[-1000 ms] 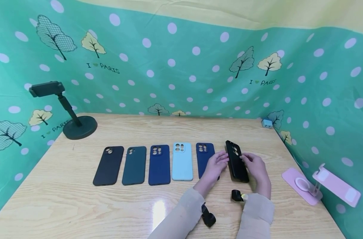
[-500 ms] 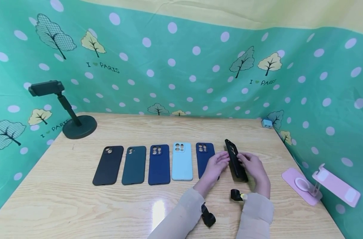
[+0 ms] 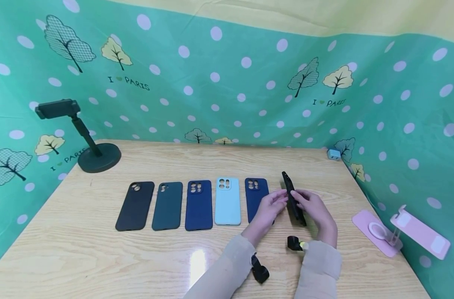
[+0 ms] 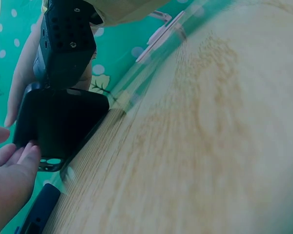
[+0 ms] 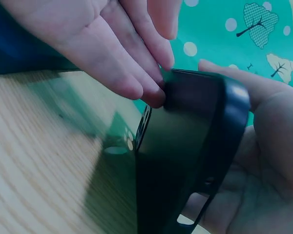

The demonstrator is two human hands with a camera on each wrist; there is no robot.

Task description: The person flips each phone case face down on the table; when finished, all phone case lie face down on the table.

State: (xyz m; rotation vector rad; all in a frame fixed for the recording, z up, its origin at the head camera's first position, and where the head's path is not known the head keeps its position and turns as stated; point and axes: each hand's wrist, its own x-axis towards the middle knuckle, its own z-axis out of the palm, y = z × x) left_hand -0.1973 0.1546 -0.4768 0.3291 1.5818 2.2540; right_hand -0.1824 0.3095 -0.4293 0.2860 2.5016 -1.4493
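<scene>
A black phone case (image 3: pixel 294 201) stands tilted up on its long edge on the wooden table (image 3: pixel 99 257), between my two hands. My right hand (image 3: pixel 315 207) cups its back, with the fingers curled round the rim. My left hand (image 3: pixel 268 209) touches its near edge with straight fingertips. In the right wrist view the left hand's fingers (image 5: pixel 112 53) press on the upper rim of the black case (image 5: pixel 185 161). The left wrist view shows the case's hollow inside (image 4: pixel 58 126) with my fingertips (image 4: pixel 12 168) at its edge.
Several cases lie in a row to the left: black (image 3: pixel 135 206), dark green (image 3: pixel 168 206), navy (image 3: pixel 199 205), light blue (image 3: pixel 228 201), navy (image 3: pixel 255 193). A black phone stand (image 3: pixel 96 154) sits back left, a pink stand (image 3: pixel 398 230) at right, a small blue charger (image 3: pixel 334 154) in the back corner.
The black case has tipped up from nearly flat to standing almost on edge. Both hands have stayed at its sides.
</scene>
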